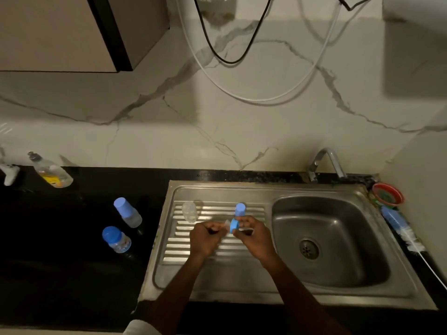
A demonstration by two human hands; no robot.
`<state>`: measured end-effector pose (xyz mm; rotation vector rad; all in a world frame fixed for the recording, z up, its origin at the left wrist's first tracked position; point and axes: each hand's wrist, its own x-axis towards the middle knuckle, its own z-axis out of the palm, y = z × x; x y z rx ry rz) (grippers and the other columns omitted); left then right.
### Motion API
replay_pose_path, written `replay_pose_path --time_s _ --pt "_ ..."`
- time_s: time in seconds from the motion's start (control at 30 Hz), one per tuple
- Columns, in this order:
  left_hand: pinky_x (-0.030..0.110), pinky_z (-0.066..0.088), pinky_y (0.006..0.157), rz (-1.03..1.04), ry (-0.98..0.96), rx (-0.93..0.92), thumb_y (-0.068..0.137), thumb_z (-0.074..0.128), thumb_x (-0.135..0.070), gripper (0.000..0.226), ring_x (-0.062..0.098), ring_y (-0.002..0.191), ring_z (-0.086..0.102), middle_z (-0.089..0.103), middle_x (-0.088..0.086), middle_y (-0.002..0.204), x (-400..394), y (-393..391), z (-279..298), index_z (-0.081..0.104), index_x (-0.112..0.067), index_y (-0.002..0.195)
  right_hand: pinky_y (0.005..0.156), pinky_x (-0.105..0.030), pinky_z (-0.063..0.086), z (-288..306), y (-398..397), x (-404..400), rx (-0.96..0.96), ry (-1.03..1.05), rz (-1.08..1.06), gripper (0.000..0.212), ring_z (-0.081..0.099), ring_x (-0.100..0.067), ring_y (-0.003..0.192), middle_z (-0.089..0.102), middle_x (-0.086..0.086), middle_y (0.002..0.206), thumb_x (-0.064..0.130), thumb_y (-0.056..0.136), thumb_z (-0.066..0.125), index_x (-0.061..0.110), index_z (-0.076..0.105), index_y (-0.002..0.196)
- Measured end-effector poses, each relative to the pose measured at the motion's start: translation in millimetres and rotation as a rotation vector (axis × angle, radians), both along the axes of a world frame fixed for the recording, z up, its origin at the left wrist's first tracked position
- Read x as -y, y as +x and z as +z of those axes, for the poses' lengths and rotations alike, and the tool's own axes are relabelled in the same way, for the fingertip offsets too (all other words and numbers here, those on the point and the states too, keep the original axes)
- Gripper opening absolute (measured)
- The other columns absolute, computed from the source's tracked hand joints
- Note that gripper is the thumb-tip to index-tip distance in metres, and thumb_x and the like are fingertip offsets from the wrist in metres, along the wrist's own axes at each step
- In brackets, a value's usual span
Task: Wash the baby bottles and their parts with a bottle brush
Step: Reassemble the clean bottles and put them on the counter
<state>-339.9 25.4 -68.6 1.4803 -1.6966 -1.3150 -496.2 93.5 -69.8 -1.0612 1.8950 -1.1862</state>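
Both hands are working over the ribbed drainboard [205,247] of the steel sink [326,240]. The right hand [254,235] is pinching a blue collar ring [234,225], fingers curled around it, and the left hand [205,238] is curled up tight against a clear teat [227,224] that's sticking out of the ring toward it. Looks like it's gripping the teat, though that part is pretty blurry.

Just behind the hands a blue cap [240,209] is sitting on the drainboard, and a clear bottle body [189,212] is standing a bit to the left of it. Two more baby bottles are waiting on the black counter [72,238] left of the sink: a taller bottle [127,215] with a blue cap, and a shorter bottle [116,239] nearer the front edge.

The bottle brush [402,229] is lying on the counter strip right of the basin, blue handle toward the wall, next to a red bowl [387,194]. A dish soap bottle [50,171] is standing far left by the wall, and the faucet [326,163] is sitting behind the basin.
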Motion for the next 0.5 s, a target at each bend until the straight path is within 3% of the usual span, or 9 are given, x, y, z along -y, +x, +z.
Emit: replay_pose_path --time_s 0.1,0.23,0.33,0.5 --pt "0.036 0.058 0.082 -0.004 -0.048 -0.031 0.080 0.085 -0.020 0.006 0.005 0.080 0.073 0.077 -0.007 0.079 -1.3 -3.0 1.0 0.082 -0.018 0.084 0.077 -0.011 0.050 4.1 4.7 0.3 -0.014 -0.039 0.012 0.034 0.070 0.001 0.090 0.074 0.014 0.100 0.015 0.082 0.082 0.024 0.074 0.114" --pt "0.050 0.057 0.084 -0.052 0.058 -0.194 0.089 0.077 -0.015 0.006 0.023 0.081 0.074 0.077 0.007 0.079 -7.5 -2.4 2.8 0.082 -0.016 0.086 0.084 -0.011 0.050 7.1 4.8 -2.8 -0.076 -0.050 0.041 0.035 0.069 -0.002 0.096 0.075 0.009 0.107 0.018 0.085 0.080 0.021 0.072 0.119" --pt "0.060 0.054 0.088 -0.029 0.167 -0.279 0.088 0.068 -0.022 0.015 0.034 0.082 0.071 0.075 0.020 0.086 -13.6 -4.6 4.5 0.082 -0.019 0.090 0.083 -0.012 0.051 10.0 7.1 -6.1 -0.108 -0.074 0.006 0.036 0.070 -0.003 0.093 0.075 0.008 0.105 0.015 0.082 0.083 0.018 0.073 0.116" --pt "0.046 0.060 0.080 0.003 0.074 -0.103 0.084 0.078 -0.048 0.034 0.019 0.074 0.074 0.075 -0.001 0.071 -19.3 -14.5 2.4 0.075 -0.015 0.076 0.075 -0.013 0.054 11.2 11.9 -11.5 -0.138 -0.156 -0.014 0.033 0.070 0.004 0.080 0.075 0.015 0.089 0.016 0.075 0.089 0.022 0.074 0.104"
